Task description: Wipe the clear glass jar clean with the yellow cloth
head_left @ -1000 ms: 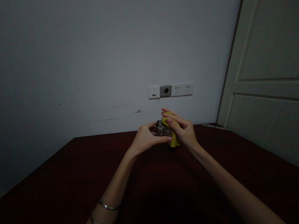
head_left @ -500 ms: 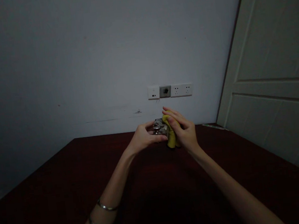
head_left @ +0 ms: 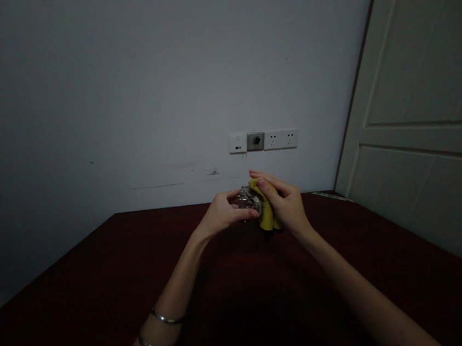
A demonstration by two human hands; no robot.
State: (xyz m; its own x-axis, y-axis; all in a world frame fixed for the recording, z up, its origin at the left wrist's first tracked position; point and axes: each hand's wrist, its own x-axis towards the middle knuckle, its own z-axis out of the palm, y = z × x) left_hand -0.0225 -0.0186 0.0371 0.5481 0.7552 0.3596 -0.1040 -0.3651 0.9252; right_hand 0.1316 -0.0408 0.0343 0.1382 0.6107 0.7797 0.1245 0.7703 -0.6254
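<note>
My left hand point(head_left: 229, 211) is closed around a small clear, shiny object point(head_left: 248, 197) that looks like patterned glass; its exact kind is hard to make out in the dim light. A folded yellow cloth point(head_left: 265, 213) is gripped in my right hand point(head_left: 281, 198) and pressed against the right side of the shiny object. Both hands are raised above the dark red table, close together. My fingers and the cloth cover part of the object.
The dark red table point(head_left: 141, 265) reaches back to a pale wall point(head_left: 156, 92). Sockets and switch plates point(head_left: 280, 139) sit on that wall behind my hands. A light panelled door point(head_left: 423, 119) stands at the right, with a thin flat strip point(head_left: 331, 196) near the table's back right corner.
My right hand and the yellow cloth have shifted slightly down against the shiny object. The object has turned a little in my left hand, which stays in nearly the same place.
</note>
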